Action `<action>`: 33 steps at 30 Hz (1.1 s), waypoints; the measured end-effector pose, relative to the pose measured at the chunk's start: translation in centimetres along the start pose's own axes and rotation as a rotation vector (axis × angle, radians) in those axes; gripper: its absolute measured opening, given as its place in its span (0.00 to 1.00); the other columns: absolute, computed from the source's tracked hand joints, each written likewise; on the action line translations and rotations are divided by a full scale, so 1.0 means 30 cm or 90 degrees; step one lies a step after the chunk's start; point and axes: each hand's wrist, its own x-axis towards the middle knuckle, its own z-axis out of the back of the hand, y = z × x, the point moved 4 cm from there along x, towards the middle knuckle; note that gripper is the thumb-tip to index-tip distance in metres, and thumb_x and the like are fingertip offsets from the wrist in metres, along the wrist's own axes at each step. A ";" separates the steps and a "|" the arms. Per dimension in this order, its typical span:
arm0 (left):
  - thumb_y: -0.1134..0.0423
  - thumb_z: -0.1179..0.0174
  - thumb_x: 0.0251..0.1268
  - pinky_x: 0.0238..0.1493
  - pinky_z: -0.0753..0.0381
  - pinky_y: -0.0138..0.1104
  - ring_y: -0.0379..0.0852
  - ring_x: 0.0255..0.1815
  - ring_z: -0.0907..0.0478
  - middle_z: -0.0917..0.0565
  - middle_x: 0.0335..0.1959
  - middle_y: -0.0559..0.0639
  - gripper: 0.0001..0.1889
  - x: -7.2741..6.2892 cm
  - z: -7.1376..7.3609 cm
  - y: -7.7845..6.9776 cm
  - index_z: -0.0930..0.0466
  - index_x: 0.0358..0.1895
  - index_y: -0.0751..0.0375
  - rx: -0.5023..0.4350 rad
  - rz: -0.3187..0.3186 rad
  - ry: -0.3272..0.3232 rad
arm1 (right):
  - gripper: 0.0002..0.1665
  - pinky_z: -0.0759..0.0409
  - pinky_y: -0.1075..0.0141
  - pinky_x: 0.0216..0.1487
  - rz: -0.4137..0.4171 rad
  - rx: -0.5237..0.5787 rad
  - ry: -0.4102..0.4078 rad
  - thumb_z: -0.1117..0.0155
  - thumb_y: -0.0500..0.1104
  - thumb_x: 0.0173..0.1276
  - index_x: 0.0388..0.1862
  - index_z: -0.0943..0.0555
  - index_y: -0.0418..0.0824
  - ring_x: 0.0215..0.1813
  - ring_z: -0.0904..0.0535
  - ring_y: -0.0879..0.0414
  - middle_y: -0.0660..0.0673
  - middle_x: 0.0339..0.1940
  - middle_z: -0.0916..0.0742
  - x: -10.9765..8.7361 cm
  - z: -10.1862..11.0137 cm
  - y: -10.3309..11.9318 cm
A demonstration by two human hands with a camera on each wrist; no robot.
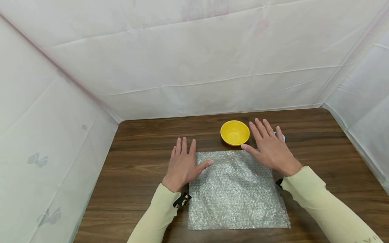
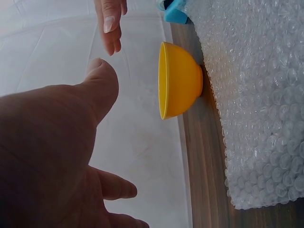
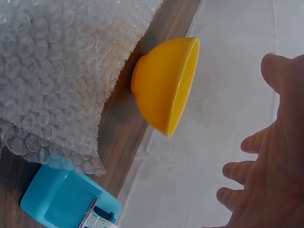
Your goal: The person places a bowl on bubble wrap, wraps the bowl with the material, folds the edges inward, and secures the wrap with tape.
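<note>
A sheet of clear bubble wrap (image 1: 237, 195) lies flat on the table. My left hand (image 1: 182, 168) is over its left edge in the head view, fingers straight and thumb spread towards the sheet. Over the far right corner is my right hand (image 1: 271, 152), palm down with its fingers spread. Neither hand holds anything. Just beyond the sheet's far edge stands a yellow bowl (image 1: 235, 132), upright, close to the right thumb. A light-blue tape dispenser (image 3: 57, 199) with a serrated edge sits by the sheet's corner, mostly hidden behind the right hand in the head view.
The dark wood table (image 1: 136, 175) has white sheeting (image 1: 182, 67) hanging at its back and both sides. Its rounded far edge runs close behind the bowl. A dark band (image 1: 182, 200) is on the left wrist.
</note>
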 end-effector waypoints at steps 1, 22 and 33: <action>0.24 0.46 0.67 0.85 0.48 0.59 0.68 0.88 0.59 0.50 0.85 0.70 0.54 -0.001 0.001 0.000 0.45 0.83 0.61 0.000 -0.001 -0.001 | 0.55 0.64 0.27 0.81 0.001 0.001 0.003 0.52 0.70 0.79 0.88 0.58 0.41 0.89 0.61 0.34 0.35 0.89 0.53 0.002 -0.002 0.000; 0.26 0.43 0.67 0.84 0.47 0.59 0.67 0.88 0.58 0.49 0.84 0.71 0.53 -0.007 -0.006 0.015 0.43 0.83 0.62 -0.010 -0.005 -0.004 | 0.65 0.62 0.31 0.83 0.011 -0.003 0.052 0.44 0.75 0.72 0.87 0.60 0.38 0.89 0.61 0.35 0.36 0.89 0.55 0.058 -0.034 -0.024; 0.26 0.44 0.68 0.84 0.45 0.59 0.67 0.88 0.57 0.47 0.84 0.71 0.52 -0.007 -0.011 0.022 0.42 0.83 0.61 -0.009 -0.001 -0.007 | 0.67 0.59 0.32 0.84 0.021 -0.009 0.058 0.40 0.74 0.71 0.87 0.60 0.37 0.89 0.60 0.34 0.34 0.89 0.52 0.093 -0.050 -0.036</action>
